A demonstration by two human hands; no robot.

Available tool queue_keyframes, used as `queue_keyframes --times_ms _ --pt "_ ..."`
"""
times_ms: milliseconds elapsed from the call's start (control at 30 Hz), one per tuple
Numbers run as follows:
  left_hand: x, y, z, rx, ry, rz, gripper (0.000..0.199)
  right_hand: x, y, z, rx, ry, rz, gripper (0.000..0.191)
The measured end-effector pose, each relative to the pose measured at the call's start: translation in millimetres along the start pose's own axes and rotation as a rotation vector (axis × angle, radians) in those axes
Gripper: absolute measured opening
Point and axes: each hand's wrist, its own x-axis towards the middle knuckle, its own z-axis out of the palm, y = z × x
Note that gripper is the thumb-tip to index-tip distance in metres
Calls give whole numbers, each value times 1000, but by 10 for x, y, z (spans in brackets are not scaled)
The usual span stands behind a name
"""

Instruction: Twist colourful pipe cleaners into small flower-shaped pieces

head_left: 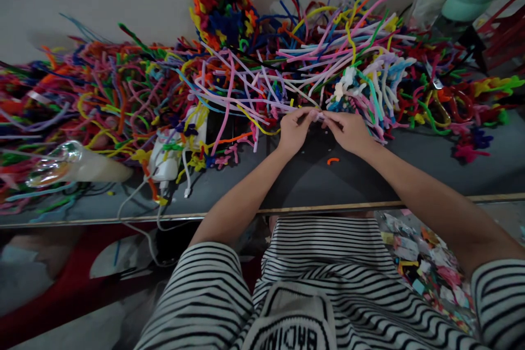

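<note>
The bench [336,191] runs the full width, its pale front edge crossed by both forearms. Along its back lies the heap [135,82] of fuzzy stems, probably pushed back towards the wall so the colours stay within reach and the near strip serves for handwork. A dense bundle [223,16] stands up out of it, and a white charger [163,161] sits near the front edge, well to the left of the arms, where its cable seems unlikely to snag them. The left hand [294,130] and right hand [348,128] meet at the heap's near margin, fingertips pinching a small lilac piece [321,116] between them, likely so both can steady and work it. Stems crowd close beyond the knuckles; the wrists have more room on the near side, where an orange scrap [333,161] lies.
</note>
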Motion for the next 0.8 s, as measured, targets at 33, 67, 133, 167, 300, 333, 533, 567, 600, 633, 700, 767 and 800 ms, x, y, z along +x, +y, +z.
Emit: queue_keyframes --times_ms 33,67,133,167,300,333,533,567,600,633,700,767,800 --pt "6 -4 4 -23 11 -8 45 -3 13 3 -47 24 -16 35" --pt "14 -7 8 -54 12 -19 44 -8 23 5 -86 56 -25 34" --pt "36 -8 18 -123 -11 -48 43 -21 32 -4 -141 127 -34 34" --pt "46 -3 23 -153 -29 -58 44 -28 30 -18 -159 163 -38 35" --pt "61 47 32 -259 -163 -98 49 -46 1 -120 -188 271 -52 46" --pt "56 63 32 -289 -221 -114 51 -49 -3 -144 -188 280 -60 49" --pt "17 128 -15 -422 -467 -140 56 -70 16 -114 -66 343 -43 52" --pt "12 140 -29 -405 -494 -142 56 -74 10 -88 -37 357 -20 50" --pt "6 156 -43 -384 -526 -142 57 -77 -4 -61 -7 369 0 49" --pt "1 175 -58 -366 -560 -140 57 -81 -24 -37 22 378 12 47" --pt "-11 226 -84 -359 -614 -128 57 -87 -74 0 78 374 7 45" --pt "-23 278 -103 -376 -631 -109 55 -90 -116 21 124 352 -23 44" --pt "-28 299 -108 -381 -622 -95 54 -91 -129 27 145 340 -34 44"
